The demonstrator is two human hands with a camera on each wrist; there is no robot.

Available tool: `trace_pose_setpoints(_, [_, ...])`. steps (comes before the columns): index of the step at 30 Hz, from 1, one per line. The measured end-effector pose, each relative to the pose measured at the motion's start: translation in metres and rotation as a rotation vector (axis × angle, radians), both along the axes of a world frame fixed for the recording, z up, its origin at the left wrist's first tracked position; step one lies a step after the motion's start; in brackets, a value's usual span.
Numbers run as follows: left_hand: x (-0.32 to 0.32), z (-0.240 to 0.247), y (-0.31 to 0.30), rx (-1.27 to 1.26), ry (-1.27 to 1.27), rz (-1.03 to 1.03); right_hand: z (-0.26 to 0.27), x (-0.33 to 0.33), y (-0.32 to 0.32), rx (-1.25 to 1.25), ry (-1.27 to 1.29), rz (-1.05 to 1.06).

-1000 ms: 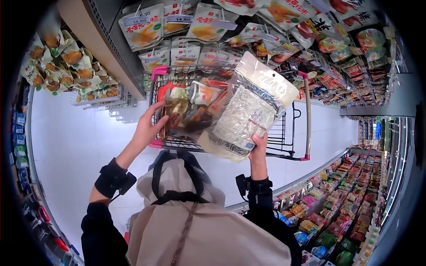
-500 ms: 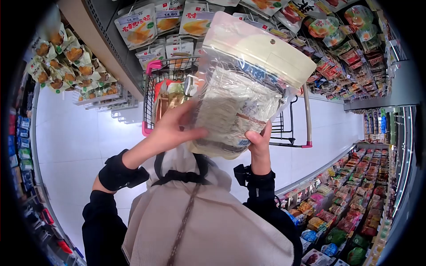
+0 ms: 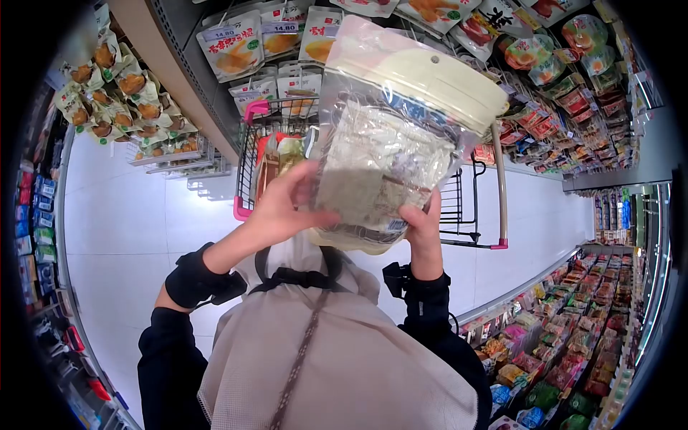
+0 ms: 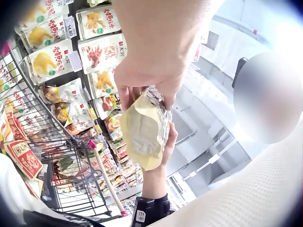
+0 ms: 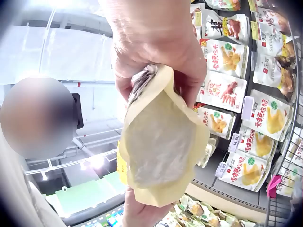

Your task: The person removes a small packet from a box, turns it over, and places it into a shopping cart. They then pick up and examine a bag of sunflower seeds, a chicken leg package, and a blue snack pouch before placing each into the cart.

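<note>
A large cream pouch [image 3: 390, 147] with a clear front and a small hang hole near its top edge is held up in front of the body; a pale, crinkled packet shows through it. My left hand [image 3: 283, 204] grips its lower left side, thumb on the front and fingers behind. At the lower right, my right hand [image 3: 423, 229] pinches the pouch with the thumb in front. Both wrist views show the cream underside [image 5: 161, 142] of the pouch between the hands. Behind it stands a wire shopping cart [image 3: 242, 168] with pink corners, partly hidden.
Several packets [image 3: 290, 152] lie in the cart. White food pouches [image 3: 233, 49] hang on the shelf in front, with price tags. More hanging packs [image 3: 132, 82] are at the left, and a display of colourful packages [image 3: 552, 344] runs along the right.
The right hand has raised the pouch from over the cart closer to the body. My left hand has left the cart's left side and taken hold of the pouch, which has since stayed nearly still.
</note>
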State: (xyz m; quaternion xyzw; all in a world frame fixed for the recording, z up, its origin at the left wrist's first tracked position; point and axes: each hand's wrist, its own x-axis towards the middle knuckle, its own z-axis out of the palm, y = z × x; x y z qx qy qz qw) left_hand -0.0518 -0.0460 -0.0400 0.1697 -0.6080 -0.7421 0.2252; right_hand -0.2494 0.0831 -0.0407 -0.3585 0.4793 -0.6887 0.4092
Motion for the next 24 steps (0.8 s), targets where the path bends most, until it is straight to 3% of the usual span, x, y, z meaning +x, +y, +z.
trace_pose_setpoints(3, [-0.009, -0.004, -0.007, 0.058, 0.049, 0.006, 0.009, 0.002, -0.008, 0.148, -0.105, -0.035])
trace_pose_setpoints(4, [-0.009, -0.008, -0.008, 0.085, 0.028, 0.012, 0.005, -0.001, -0.009, 0.135, -0.029, 0.030])
trace_pose_setpoints(6, [-0.008, -0.018, -0.013, 0.136, -0.015, 0.026, 0.007, -0.003, -0.012, 0.098, -0.193, 0.033])
trace_pose_setpoints(7, [-0.008, -0.018, -0.015, 0.296, 0.084, 0.027, 0.007, -0.003, -0.014, 0.077, -0.278, 0.037])
trace_pose_setpoints(9, [-0.009, -0.013, -0.016, 0.606, 0.277, 0.032, 0.013, -0.008, -0.013, -0.051, -0.217, 0.159])
trace_pose_setpoints(10, [-0.010, -0.007, -0.016, 0.650, 0.260, 0.039, 0.015, -0.010, -0.016, -0.056, -0.194, 0.155])
trace_pose_setpoints(12, [-0.007, -0.024, -0.030, 1.018, 0.461, -0.258, 0.012, -0.014, -0.017, -0.040, -0.174, 0.124])
trace_pose_setpoints(14, [0.006, 0.009, -0.022, 1.218, 0.489, -0.211, 0.005, -0.018, -0.015, -0.023, -0.181, 0.113])
trace_pose_setpoints(17, [0.001, -0.015, -0.033, 1.337, 0.641, -0.497, 0.001, -0.016, -0.014, 0.000, -0.196, 0.093])
trace_pose_setpoints(18, [-0.004, -0.009, -0.029, 1.405, 0.615, -0.489, 0.000, -0.015, -0.014, 0.007, -0.207, 0.081])
trace_pose_setpoints(24, [-0.018, -0.046, -0.032, 1.464, 0.890, -0.961, -0.003, -0.019, -0.012, 0.014, -0.186, 0.081])
